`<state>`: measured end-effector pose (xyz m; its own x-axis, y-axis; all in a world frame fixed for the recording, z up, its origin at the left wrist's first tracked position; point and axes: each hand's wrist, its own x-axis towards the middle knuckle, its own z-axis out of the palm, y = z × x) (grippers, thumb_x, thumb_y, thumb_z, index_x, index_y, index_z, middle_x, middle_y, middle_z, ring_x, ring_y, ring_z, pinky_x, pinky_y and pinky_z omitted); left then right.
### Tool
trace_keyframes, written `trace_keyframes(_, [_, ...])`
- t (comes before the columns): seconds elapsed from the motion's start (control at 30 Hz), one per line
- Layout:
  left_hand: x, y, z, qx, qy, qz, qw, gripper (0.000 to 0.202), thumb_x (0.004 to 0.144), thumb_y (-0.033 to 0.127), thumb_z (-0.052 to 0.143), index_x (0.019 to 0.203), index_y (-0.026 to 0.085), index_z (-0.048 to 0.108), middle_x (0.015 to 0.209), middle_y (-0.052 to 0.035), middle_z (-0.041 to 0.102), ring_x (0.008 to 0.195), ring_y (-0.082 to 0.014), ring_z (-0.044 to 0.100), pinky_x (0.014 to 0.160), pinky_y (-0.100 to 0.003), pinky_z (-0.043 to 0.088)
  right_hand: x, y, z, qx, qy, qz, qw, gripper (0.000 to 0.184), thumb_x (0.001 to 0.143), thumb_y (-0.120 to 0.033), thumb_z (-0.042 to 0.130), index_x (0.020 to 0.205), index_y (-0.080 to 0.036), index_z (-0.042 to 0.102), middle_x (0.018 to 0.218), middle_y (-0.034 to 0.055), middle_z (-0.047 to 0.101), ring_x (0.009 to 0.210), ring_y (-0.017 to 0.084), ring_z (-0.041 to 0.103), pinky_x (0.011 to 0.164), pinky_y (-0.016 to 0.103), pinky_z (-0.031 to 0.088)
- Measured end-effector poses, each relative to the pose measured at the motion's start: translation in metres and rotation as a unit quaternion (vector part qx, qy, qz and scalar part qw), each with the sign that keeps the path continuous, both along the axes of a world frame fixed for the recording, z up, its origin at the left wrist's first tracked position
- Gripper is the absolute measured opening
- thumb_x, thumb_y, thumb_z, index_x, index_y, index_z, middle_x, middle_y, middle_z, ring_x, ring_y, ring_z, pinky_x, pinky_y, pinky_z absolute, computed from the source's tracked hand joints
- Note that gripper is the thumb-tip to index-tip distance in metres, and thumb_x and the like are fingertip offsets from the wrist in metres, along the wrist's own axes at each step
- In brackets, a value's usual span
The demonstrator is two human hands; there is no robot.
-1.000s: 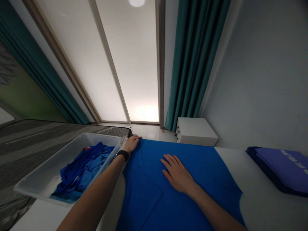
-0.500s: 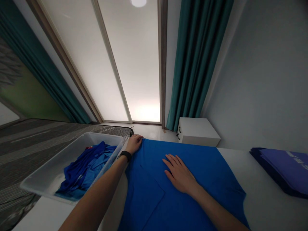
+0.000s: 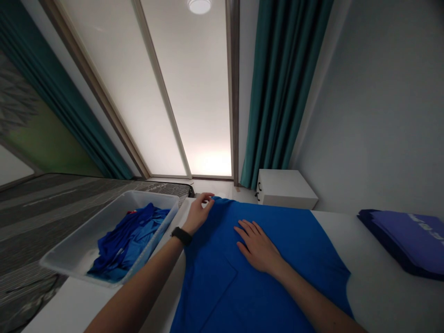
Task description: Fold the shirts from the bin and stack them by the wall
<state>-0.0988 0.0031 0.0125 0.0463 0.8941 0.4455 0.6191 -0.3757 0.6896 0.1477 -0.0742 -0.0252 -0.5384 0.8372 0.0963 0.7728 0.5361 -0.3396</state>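
Observation:
A blue shirt [image 3: 222, 268] is spread out on the white table, its lower part cut off by the frame's bottom edge. At the shirt's far left corner, my left hand [image 3: 200, 212], with a black band on the wrist, pinches the hem between thumb and fingers. That corner is slightly raised and bunched. My right hand [image 3: 258, 247] lies flat on the middle of the cloth with fingers spread, holding nothing.
Left of the shirt stands a clear plastic bin [image 3: 69, 261] with crumpled blue clothes [image 3: 130, 243] inside. Folded purple and navy clothes [image 3: 409, 240] lie at the table's right. Beyond the table are a white cabinet [image 3: 286, 187] and teal curtains [image 3: 277, 92].
My left hand has drawn the far left corner of the shirt a little to the right and up. My right hand stays almost in place on the cloth.

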Motion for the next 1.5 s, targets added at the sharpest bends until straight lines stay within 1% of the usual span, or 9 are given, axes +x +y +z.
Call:
trace_keyframes(0.1, [0.016,-0.035,0.001,0.021,0.099,-0.092,0.991,0.014,0.089,0.025,0.055,0.099,0.021,0.064,0.092,-0.0035,0.068,0.091,-0.0196,0.061,0.087,-0.034,0.044,0.0,0.0,-0.001,0.021,-0.003,0.0,1.0,0.052,0.099,-0.043,0.033,0.144,-0.02,0.044,0.154,0.0094,0.036,0.144,0.024,0.027,0.12,0.047,0.015])
trace_keyframes(0.23, [0.021,-0.059,-0.016,-0.013,0.205,-0.182,0.962,0.013,0.09,0.016,0.052,0.094,0.022,0.063,0.095,-0.0033,0.068,0.094,-0.0195,0.061,0.09,-0.034,0.042,0.0,0.001,-0.004,0.036,-0.009,0.001,0.999,0.05,0.099,-0.041,0.036,0.144,-0.02,0.045,0.154,0.0097,0.037,0.143,0.024,0.028,0.119,0.047,0.017])
trace_keyframes(0.37, [0.021,-0.06,-0.024,-0.04,0.213,-0.207,0.954,0.015,0.09,0.014,0.049,0.093,0.021,0.062,0.095,-0.0033,0.067,0.092,-0.0186,0.061,0.09,-0.032,0.043,0.0,0.001,-0.004,0.044,-0.011,0.038,0.998,0.05,0.101,-0.038,0.031,0.148,-0.025,0.037,0.158,0.0042,0.029,0.145,0.024,0.025,0.119,0.051,0.017])
trace_keyframes(0.63, [0.024,-0.061,-0.006,-0.09,0.157,-0.188,0.965,0.018,0.093,0.019,0.042,0.089,0.021,0.059,0.087,-0.0012,0.07,0.085,-0.0177,0.063,0.086,-0.03,0.043,0.003,-0.002,0.01,0.022,-0.007,0.13,0.991,0.052,0.102,-0.029,0.027,0.153,-0.028,0.023,0.159,-0.0006,0.026,0.146,0.021,0.02,0.12,0.051,0.015])
trace_keyframes(0.77, [0.015,-0.038,-0.004,-0.095,0.124,-0.122,0.98,0.017,0.091,0.024,0.044,0.097,0.021,0.06,0.079,0.0001,0.071,0.077,-0.0174,0.065,0.083,-0.03,0.044,0.003,-0.002,0.013,0.003,-0.005,0.142,0.99,0.052,0.102,-0.031,0.028,0.154,-0.032,0.02,0.157,-0.0006,0.031,0.145,0.021,0.022,0.119,0.054,0.012])
trace_keyframes(0.87, [0.001,0.002,-0.004,-0.122,0.101,0.01,0.987,0.028,0.091,0.024,0.038,0.108,0.018,0.059,0.076,-0.0015,0.069,0.068,-0.0171,0.063,0.067,-0.027,0.045,0.003,-0.002,0.014,-0.006,0.0,0.142,0.99,0.051,0.102,-0.032,0.028,0.153,-0.032,0.023,0.157,-0.001,0.03,0.145,0.021,0.022,0.119,0.054,0.012])
trace_keyframes(0.93, [-0.009,0.033,-0.005,-0.161,0.122,0.044,0.978,0.03,0.086,0.021,0.043,0.109,0.015,0.061,0.076,-0.0033,0.069,0.073,-0.0182,0.064,0.068,-0.027,0.044,0.003,-0.003,0.015,-0.01,0.004,0.141,0.99,0.05,0.102,-0.033,0.028,0.153,-0.033,0.024,0.157,-0.0015,0.031,0.145,0.021,0.023,0.119,0.053,0.012])
trace_keyframes(1.17, [-0.018,0.099,-0.016,-0.251,0.135,0.024,0.958,0.017,0.075,0.03,0.059,0.069,0.017,0.067,0.053,-0.0019,0.061,0.056,-0.0181,0.06,0.055,-0.026,0.041,0.004,-0.003,0.016,-0.012,0.023,0.13,0.991,0.05,0.102,-0.033,0.029,0.152,-0.033,0.025,0.156,-0.0024,0.032,0.145,0.021,0.024,0.12,0.053,0.011])
trace_keyframes(1.5, [-0.023,0.107,-0.014,-0.273,0.124,-0.012,0.954,0.018,0.066,0.034,0.071,0.064,0.018,0.062,0.052,0.0014,0.06,0.048,-0.0137,0.056,0.049,-0.023,0.041,0.004,-0.002,0.013,-0.008,0.016,0.134,0.991,0.05,0.102,-0.032,0.03,0.152,-0.03,0.026,0.157,-0.0006,0.031,0.146,0.021,0.022,0.119,0.053,0.011])
